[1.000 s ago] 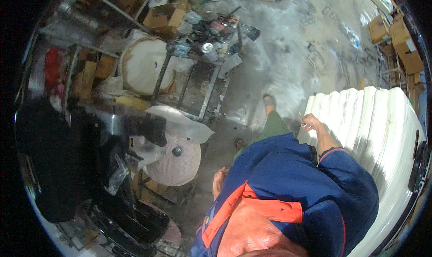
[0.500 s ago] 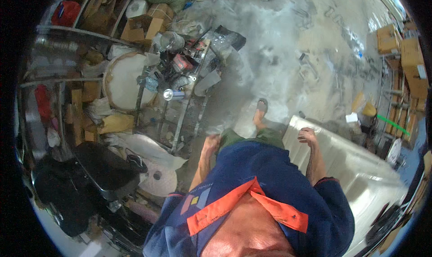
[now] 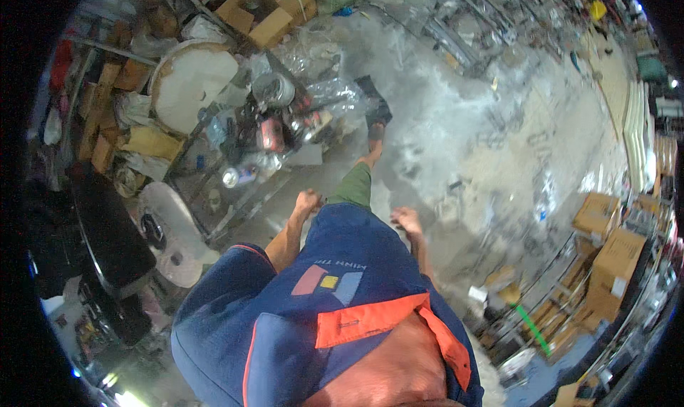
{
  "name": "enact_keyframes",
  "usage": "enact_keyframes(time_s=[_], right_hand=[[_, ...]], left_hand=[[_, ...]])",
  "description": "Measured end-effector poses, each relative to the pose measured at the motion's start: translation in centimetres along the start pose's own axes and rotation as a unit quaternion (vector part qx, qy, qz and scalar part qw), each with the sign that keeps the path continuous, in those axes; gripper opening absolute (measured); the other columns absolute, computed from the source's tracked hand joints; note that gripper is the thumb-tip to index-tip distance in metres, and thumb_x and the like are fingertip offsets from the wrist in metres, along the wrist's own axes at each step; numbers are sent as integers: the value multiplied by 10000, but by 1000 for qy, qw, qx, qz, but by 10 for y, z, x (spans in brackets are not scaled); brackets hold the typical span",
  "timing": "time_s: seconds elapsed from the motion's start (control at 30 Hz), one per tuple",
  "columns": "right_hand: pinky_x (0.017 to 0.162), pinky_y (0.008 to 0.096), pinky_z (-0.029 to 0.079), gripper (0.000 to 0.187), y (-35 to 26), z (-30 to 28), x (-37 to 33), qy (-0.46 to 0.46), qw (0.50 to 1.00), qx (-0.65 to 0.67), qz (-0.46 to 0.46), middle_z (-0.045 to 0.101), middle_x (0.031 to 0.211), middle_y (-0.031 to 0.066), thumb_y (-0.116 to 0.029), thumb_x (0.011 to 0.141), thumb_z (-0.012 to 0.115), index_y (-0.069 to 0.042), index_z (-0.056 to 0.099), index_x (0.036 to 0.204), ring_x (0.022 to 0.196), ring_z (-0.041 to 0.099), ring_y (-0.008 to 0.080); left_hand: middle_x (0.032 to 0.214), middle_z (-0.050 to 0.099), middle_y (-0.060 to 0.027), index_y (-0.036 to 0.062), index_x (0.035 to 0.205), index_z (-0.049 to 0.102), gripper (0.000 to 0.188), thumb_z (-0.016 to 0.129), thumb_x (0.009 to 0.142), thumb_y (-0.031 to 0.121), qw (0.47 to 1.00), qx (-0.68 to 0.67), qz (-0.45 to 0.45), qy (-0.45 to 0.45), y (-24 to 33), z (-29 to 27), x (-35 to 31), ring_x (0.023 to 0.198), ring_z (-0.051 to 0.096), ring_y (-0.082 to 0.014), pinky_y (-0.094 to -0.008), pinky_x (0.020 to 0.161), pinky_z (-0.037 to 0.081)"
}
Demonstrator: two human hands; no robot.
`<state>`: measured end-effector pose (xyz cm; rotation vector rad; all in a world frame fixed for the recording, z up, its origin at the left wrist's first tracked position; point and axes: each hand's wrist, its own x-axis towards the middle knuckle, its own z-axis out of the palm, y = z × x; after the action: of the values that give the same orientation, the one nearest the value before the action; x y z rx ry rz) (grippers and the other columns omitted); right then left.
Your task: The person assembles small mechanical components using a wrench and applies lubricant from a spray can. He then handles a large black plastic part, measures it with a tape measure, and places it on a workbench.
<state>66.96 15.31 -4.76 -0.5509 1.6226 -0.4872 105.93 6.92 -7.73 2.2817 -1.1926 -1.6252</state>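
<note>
My left hand (image 3: 308,202) hangs in front of my hip with its fingers curled in, and nothing shows in it. Nearest to it is a metal-framed bench (image 3: 246,209), cluttered on top. A drink can (image 3: 246,175) lies on its side at the near end. Beyond the can are a red tool-like item (image 3: 271,134), slightly blurred, and a grey metal bucket (image 3: 275,91). My right hand (image 3: 406,220) hangs over the floor on the other side, fingers loosely bent and a little apart, holding nothing I can see. Neither hand touches anything.
A grey concrete floor (image 3: 456,136) with pale stains spreads ahead. Cardboard boxes (image 3: 618,268) and a green stick (image 3: 534,329) stand on shelving at the right. To the left are a round white panel (image 3: 196,86) and a black glossy casing (image 3: 110,236). Metal frames (image 3: 456,44) lie at the back.
My body has moved forward and turned, one foot stepping ahead near the bench. The white ribbed panel at my right has left the view. Both hands have swung; neither has picked up anything.
</note>
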Motion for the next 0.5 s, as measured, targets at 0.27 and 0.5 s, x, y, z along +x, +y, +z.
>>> enact_keyframes(time_s=[0.27, 0.5], right_hand=[[645, 375, 595, 325, -231, -168, 128, -85, 952, -270, 116, 726, 897, 164, -280, 907, 680, 27, 724, 1003, 818, 720, 257], [613, 360, 564, 260, -482, -147, 266, -234, 859, -449, 81, 726, 839, 136, -236, 925, 725, 20, 727, 971, 699, 690, 220]], left_hand=[[778, 721, -116, 26, 829, 707, 245, 633, 879, 253, 988, -8, -11, -154, 90, 38, 63, 637, 680, -251, -406, 560, 527], [796, 723, -125, 29, 841, 713, 246, 638, 874, 261, 974, -191, -13, -123, 260, 13, 114, 661, 685, -263, -411, 579, 532]])
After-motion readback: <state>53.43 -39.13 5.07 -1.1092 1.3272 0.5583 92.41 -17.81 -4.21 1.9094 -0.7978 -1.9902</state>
